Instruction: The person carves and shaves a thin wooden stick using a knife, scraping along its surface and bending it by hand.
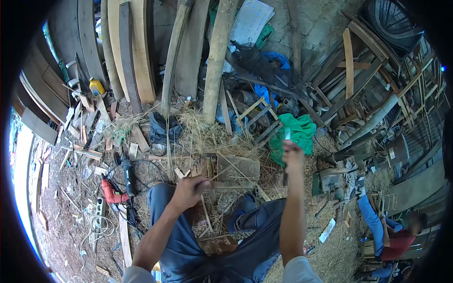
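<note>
My left hand (192,189) is closed in front of my left knee, beside a small upright piece of wood (211,181); thin strips of wood or cane cross near its fingers. My right hand (292,154) is raised on the right, wrapped round the dark handle of a bladed tool (287,134) whose pale metal part points up. Behind that hand lies a green plastic sheet (299,127). A flat wooden board (238,169) sits on the ground between the two hands. Whether the left fingers pinch a thin strip is too small to tell.
A red drill (112,191) and a dark angle grinder (126,172) lie left, with cords and a power strip (99,212). Planks (141,52) and poles (218,61) lean behind. A person (398,240) sits at lower right. Wood scraps and shavings cover the ground.
</note>
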Tool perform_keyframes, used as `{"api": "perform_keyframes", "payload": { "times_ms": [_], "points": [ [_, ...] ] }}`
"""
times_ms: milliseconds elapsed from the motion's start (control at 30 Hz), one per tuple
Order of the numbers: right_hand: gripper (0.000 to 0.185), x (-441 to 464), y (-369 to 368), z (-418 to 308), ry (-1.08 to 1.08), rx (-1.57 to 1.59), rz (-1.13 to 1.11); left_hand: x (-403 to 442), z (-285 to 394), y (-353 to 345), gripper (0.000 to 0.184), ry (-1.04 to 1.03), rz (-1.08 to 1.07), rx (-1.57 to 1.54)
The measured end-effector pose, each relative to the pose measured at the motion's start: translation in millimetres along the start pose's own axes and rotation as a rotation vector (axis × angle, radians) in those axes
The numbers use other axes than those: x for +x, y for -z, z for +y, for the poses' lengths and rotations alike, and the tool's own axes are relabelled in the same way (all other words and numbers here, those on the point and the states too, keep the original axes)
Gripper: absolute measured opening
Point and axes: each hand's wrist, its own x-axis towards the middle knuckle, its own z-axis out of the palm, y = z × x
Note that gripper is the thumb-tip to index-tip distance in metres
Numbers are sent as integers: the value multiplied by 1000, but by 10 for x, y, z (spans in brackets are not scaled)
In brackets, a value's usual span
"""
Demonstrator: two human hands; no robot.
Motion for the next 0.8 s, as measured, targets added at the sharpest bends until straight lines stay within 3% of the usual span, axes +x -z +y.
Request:
{"api": "perform_keyframes", "payload": {
  "times_ms": [100, 167, 200, 300, 367, 500, 567, 800],
  "points": [
    [23, 64, 287, 75, 38, 35, 62, 23, -17, 114, 9, 38, 61, -30],
    [27, -172, 170, 52, -169, -129, -1, 101, -12, 109, 11, 58, 86, -55],
    [27, -255, 70, 23, -175, -121, 0, 144, 19, 107, 11, 60, 80, -47],
    [29, -478, -328, -81, -221, -113, -188, 226, 71, 48, 13, 138, 84, -103],
    [32, -600, -580, -125, -158, -41, -453, 268, 85, -34, 13, 97, 85, -77],
    [32, -719, -876, -54, -126, -100, -510, 340, 101, -70, 14, 41, 15, -55],
    [31, -707, -912, -89, -177, 40, -618, 343, 69, -69, 14, 55, -39, -57],
    [27, -509, -773, 1, -219, 72, -621, 296, 170, 64, 15, 27, -139, -55]
  ]
}}
